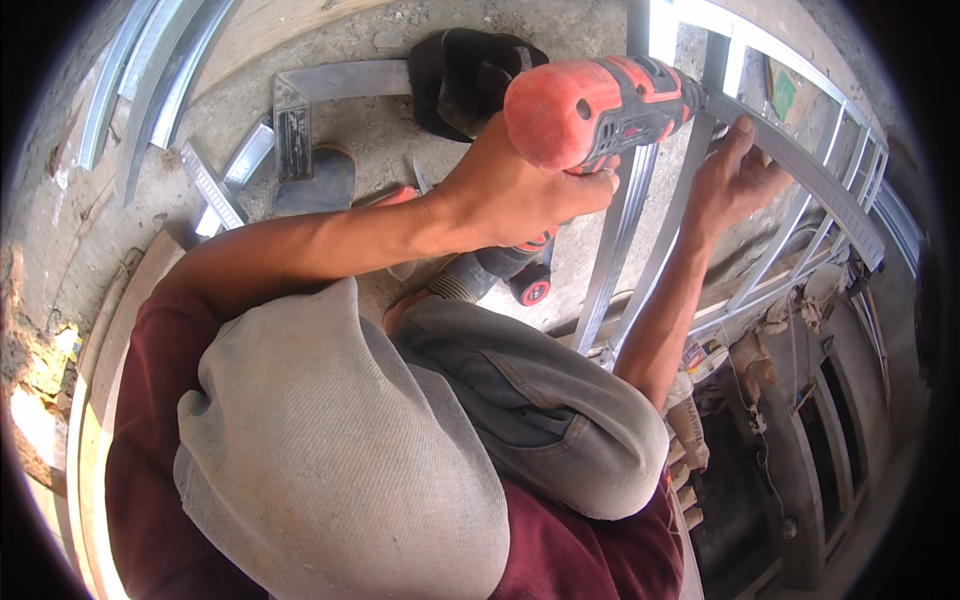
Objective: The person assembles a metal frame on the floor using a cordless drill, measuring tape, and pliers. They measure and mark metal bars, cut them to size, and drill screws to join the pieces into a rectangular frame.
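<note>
My left hand (535,190) is closed around the handle of a red and black cordless drill (570,110). The drill lies level, its chuck pointing right and its front end meeting a grey metal channel (805,155). My right hand (715,195) grips that channel from below, thumb on its near side and the other fingers partly hidden behind it. The channel slants down to the right across a frame of thin metal studs (622,235). Whether a bit or screw sits at the contact spot is too small to tell.
On the concrete floor lie a metal square (345,80), a black cap-like item (462,90) and short metal offcuts (215,190). Long metal channels (145,75) rest at the upper left. Below my left wrist is a round red and black object (530,287). Debris (690,425) lies at the right.
</note>
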The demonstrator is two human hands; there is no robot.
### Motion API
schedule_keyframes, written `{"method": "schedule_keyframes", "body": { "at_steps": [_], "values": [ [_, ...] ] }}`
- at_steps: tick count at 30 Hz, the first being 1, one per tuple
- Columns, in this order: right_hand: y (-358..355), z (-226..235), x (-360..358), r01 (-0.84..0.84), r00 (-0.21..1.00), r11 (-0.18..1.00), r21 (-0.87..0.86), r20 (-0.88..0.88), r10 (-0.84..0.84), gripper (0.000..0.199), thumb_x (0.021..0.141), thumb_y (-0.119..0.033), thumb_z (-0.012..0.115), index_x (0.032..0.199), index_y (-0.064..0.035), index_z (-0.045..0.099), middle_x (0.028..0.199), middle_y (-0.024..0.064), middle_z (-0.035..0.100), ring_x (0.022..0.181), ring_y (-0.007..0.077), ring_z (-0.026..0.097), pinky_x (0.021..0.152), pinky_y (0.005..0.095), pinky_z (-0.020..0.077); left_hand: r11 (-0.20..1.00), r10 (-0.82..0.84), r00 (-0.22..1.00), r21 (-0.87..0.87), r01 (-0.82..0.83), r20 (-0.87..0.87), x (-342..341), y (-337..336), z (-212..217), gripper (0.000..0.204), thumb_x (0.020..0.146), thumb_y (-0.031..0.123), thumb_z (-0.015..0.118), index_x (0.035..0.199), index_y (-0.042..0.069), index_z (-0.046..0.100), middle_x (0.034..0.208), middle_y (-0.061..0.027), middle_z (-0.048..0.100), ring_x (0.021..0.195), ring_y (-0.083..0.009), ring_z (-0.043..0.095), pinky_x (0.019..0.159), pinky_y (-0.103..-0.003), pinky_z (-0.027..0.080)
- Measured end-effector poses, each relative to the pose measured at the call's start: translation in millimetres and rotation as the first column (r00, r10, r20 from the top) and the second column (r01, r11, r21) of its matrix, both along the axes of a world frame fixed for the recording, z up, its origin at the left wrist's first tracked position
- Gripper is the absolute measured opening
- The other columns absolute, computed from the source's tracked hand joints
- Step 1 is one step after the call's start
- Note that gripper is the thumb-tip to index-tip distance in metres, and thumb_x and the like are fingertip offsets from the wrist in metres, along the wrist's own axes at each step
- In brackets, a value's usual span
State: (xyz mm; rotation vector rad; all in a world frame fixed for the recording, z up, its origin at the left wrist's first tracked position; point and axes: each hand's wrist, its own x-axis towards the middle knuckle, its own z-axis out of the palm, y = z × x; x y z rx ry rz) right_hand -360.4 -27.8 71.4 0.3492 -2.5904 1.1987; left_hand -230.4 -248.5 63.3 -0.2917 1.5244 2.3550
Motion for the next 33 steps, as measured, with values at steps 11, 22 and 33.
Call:
{"method": "schedule_keyframes", "body": {
  "at_steps": [11, 22, 33],
  "values": [
    [6, -1, -2, -0.006, 1.0, 1.0, 0.009, 0.018, 0.006, 0.04, 0.097, -0.006, 0.066, 0.127, 0.0033, 0.04, 0.109, 0.0188, 0.063, 0.095, 0.0206, 0.067, 0.07, 0.0271, 0.0574, 0.999, 0.028, 1.0, 0.023, -0.028, -0.009, -2, -1, 1, 0.025, 0.085, 0.007, 0.071, 0.109, 0.002, 0.064, 0.087, -0.0011, 0.067, 0.079, -0.0082, 0.063, 0.073, -0.027, 0.053],
    [-1, 0, 0, 0.018, 1.0, 0.999, 0.031, -0.006, -0.018, 0.038, 0.097, -0.006, 0.066, 0.124, 0.0042, 0.042, 0.106, 0.019, 0.063, 0.093, 0.0198, 0.066, 0.069, 0.0267, 0.0557, 1.0, 0.028, 0.999, 0.01, -0.027, -0.023, -11, 2, 0, 0.023, 0.086, 0.005, 0.071, 0.108, 0.002, 0.065, 0.097, -0.0004, 0.069, 0.085, -0.0079, 0.063, 0.077, -0.027, 0.052],
    [7, 7, 10, 0.074, 0.99, 0.994, -0.076, 0.128, -0.064, 0.036, 0.097, -0.008, 0.067, 0.124, 0.0027, 0.045, 0.108, 0.0159, 0.064, 0.095, 0.0193, 0.067, 0.075, 0.0284, 0.056, 1.0, -0.03, 0.999, 0.003, 0.03, -0.036, -5, -40, 12, 0.037, 0.089, 0.009, 0.065, 0.125, -0.001, 0.064, 0.11, -0.0073, 0.072, 0.092, -0.0123, 0.068, 0.081, -0.028, 0.057]
  ]
}}
